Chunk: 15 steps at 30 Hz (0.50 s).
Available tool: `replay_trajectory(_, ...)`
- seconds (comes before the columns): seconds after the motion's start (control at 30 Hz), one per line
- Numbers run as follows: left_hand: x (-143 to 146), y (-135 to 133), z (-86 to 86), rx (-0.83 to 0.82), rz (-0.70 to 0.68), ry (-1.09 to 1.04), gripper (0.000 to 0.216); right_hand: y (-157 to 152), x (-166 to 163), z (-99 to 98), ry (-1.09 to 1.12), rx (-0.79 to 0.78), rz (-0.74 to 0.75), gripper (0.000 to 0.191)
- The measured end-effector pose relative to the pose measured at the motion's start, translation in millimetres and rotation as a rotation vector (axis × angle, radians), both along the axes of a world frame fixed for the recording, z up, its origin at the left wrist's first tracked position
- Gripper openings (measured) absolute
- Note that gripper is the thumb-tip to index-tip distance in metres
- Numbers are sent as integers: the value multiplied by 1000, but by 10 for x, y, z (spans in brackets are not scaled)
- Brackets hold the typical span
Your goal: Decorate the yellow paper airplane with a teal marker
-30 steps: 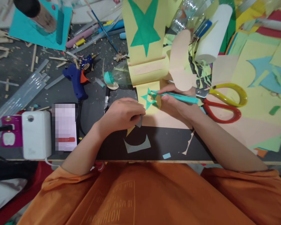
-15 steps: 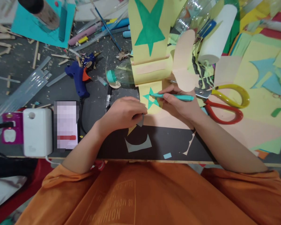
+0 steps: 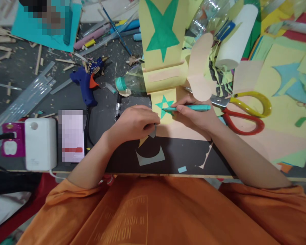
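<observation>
My right hand [image 3: 193, 114] grips a teal marker [image 3: 191, 108] lying nearly level, its tip on a small green star [image 3: 164, 104] drawn on a yellow paper strip [image 3: 165, 73]. A larger green star [image 3: 162, 29] fills the strip's upper part. My left hand [image 3: 135, 123] is curled into a loose fist beside the strip's lower left edge, pinching a small grey paper scrap [image 3: 153, 131] against the dark table. A plastic bottle [image 3: 129, 82] with a teal cap lies under the strip.
Yellow-and-red scissors [image 3: 242, 109] lie right of my right hand. A blue glue gun [image 3: 86, 83], a black pen [image 3: 118, 107], a phone [image 3: 72, 136] and a white charger [image 3: 40, 143] are at left. A white paper roll [image 3: 236, 37] and coloured paper sheets cover the right.
The marker has dropped slightly and its tip has shifted across the small star, which now shows more green fill. My left hand has stayed put.
</observation>
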State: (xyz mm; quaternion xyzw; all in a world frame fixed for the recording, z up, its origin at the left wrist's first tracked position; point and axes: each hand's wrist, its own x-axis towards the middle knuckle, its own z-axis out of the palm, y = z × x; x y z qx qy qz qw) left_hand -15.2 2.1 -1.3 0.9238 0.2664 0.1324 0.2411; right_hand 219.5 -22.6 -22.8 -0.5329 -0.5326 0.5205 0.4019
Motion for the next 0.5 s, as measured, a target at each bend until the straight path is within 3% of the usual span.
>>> replay_trajectory(0.23,0,-4,-1,10,-2,-15,28,-4,-66,-8,62,37,-146,8)
replay_trajectory(0.5,2,-4,1,-14,1,-8,28,10,-24,7,16,40,-56,8)
